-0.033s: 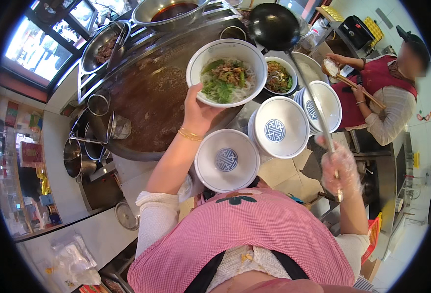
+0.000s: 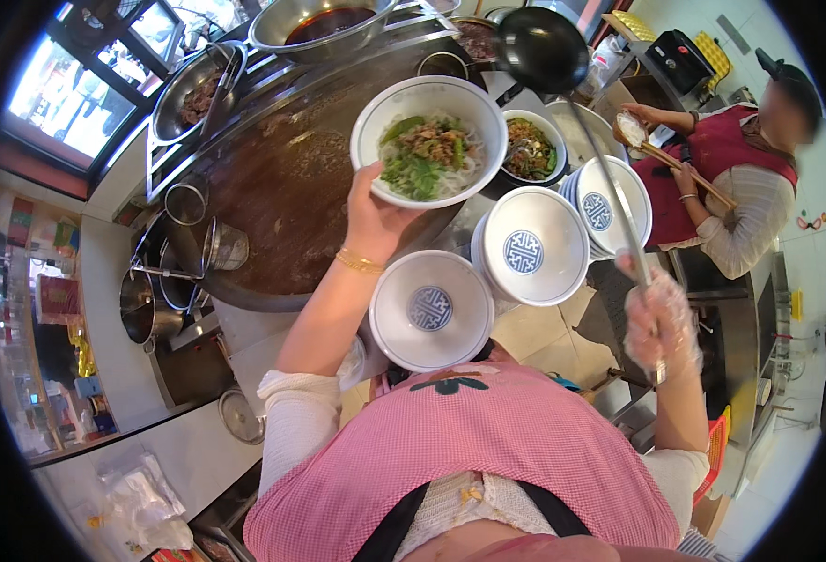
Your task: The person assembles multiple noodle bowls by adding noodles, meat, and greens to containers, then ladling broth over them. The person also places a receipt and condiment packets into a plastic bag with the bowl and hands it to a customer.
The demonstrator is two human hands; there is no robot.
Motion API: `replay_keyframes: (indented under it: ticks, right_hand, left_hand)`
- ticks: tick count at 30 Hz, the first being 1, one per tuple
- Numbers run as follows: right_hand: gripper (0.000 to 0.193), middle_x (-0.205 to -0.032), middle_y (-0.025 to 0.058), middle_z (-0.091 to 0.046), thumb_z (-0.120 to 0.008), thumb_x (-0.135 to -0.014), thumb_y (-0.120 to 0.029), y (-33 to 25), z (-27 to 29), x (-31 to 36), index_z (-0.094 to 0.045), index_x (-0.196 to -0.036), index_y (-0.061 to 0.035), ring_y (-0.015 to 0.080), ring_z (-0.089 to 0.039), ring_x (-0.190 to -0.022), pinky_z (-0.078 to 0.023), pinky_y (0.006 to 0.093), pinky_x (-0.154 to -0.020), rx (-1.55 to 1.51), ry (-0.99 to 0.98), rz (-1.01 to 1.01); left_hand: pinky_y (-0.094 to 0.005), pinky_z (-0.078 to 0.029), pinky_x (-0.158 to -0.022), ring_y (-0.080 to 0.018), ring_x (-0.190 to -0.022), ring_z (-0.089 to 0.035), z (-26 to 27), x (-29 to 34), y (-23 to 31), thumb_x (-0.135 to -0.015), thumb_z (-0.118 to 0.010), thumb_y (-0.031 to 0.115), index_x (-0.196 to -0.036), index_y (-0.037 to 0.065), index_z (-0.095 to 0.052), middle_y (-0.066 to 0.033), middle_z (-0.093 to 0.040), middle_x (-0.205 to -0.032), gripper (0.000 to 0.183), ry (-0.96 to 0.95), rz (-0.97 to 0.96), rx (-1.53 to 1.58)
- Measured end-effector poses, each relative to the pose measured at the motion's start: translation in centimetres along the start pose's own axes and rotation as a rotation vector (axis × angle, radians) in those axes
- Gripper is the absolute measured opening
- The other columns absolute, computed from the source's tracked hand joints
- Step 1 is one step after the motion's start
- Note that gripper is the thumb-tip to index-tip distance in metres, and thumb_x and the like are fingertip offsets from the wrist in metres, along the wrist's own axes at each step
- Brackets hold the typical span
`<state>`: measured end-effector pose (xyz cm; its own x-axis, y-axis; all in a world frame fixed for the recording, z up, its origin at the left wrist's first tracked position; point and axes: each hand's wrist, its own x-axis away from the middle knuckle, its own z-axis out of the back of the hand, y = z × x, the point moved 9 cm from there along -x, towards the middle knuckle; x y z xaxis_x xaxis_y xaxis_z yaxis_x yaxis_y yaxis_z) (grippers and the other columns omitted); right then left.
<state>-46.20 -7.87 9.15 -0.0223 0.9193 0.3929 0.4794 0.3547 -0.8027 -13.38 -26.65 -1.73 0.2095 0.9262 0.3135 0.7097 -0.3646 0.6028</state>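
Left hand (image 2: pixel 374 223) is half-curled, holding up a noodle bowl (image 2: pixel 432 91), thumb on rim; gloved right hand (image 2: pixel 661 323) is wrapped round a ladle (image 2: pixel 541 51), scoop at the view's 1 o'clock.

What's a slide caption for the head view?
Bare left hand holding a noodle bowl, gloved right hand gripping a long-handled ladle, beside a wide pan of brown liquid.

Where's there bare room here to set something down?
One bare patch: the white counter at lower left, between the plastic bags and the round metal lid. Crowded: right of the big pan, where stacked white bowls and a filled bowl sit close together.
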Motion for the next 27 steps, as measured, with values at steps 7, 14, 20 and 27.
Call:
replay_keyframes:
  ticks: [7, 14, 20, 27]
  right_hand:
    - [0.041, -0.076, 0.0059, -0.058, -0.054, -0.098, -0.017, -7.2, 7.2, -7.3, -0.049, -0.134, 0.0032, 0.0155, -0.060, -0.060, -0.049, 0.0292, -0.051, 0.925, 0.055, 0.033]
    - [0.047, -0.112, 0.0182, -0.066, -0.050, -0.098, -0.017, -5.3, 4.3, -14.4, -0.046, -0.145, -0.0168, 0.0345, -0.067, -0.098, -0.054, 0.0446, -0.083, 1.974, 0.122, -0.113]
    - [0.045, -0.102, 0.0231, -0.067, -0.057, -0.088, -0.006, -7.0, 1.5, -12.0, -0.052, -0.132, 0.0021, 0.0342, -0.069, -0.088, -0.056, 0.0384, -0.078, 2.320, -0.105, -0.122]
    - [0.027, -0.092, 0.0215, -0.066, -0.052, -0.096, -0.016, -6.2, 4.5, -13.3, -0.060, -0.117, -0.0013, 0.0342, -0.068, -0.080, -0.054, 0.0412, -0.077, 1.891, 0.121, -0.128]
  left_hand:
    - [-0.0481, -0.051, -0.100, -0.0280, -0.125, -0.056, 2.2, 2.0, 2.4, -0.092, -0.058, 0.031, -0.139, 0.010, -0.049, -0.0097, -0.056, -0.136, 0.053, 0.071, -0.100, 0.009]
    - [-0.0438, -0.046, -0.104, -0.0264, -0.127, -0.054, 4.2, 4.9, 3.1, -0.092, -0.056, 0.031, -0.140, 0.007, -0.048, -0.0094, -0.056, -0.137, 0.055, 0.165, -0.153, -0.029]
    - [-0.0446, -0.044, -0.105, -0.0289, -0.127, -0.054, 5.9, 6.6, 3.4, -0.090, -0.057, 0.033, -0.141, 0.005, -0.046, -0.0114, -0.055, -0.139, 0.060, 0.221, -0.186, -0.087]
    - [-0.0443, -0.044, -0.105, -0.0288, -0.127, -0.053, 5.8, 6.6, 3.1, -0.088, -0.058, 0.034, -0.142, 0.004, -0.045, -0.0124, -0.054, -0.139, 0.063, 0.210, -0.175, -0.085]
